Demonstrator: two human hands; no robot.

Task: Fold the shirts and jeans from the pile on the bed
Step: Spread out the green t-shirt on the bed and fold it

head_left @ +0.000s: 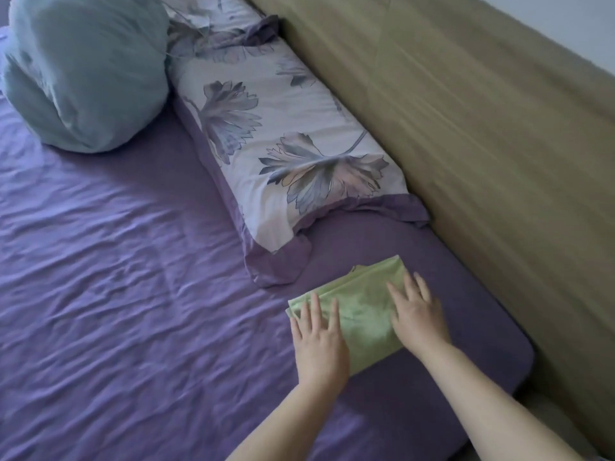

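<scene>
A folded light green shirt (361, 314) lies flat on the bed (116, 294), close to the bed's right edge near the corner, where the purple sheet drops off beside a wooden panel (482, 144). Both hands rest palm-down on it with fingers straight and spread: the left hand (319, 341) covers its near left part, the right hand (417, 316) its right side, and green cloth shows between them. Just beyond the shirt, apart from it, a floral pillow (283, 144) with a purple border lies along the bed's right edge against the wooden panel. A rounded pale blue bundle (83, 71) sits at the far left, touching the pillow's far end. The sheet to the left of the shirt is wrinkled.
</scene>
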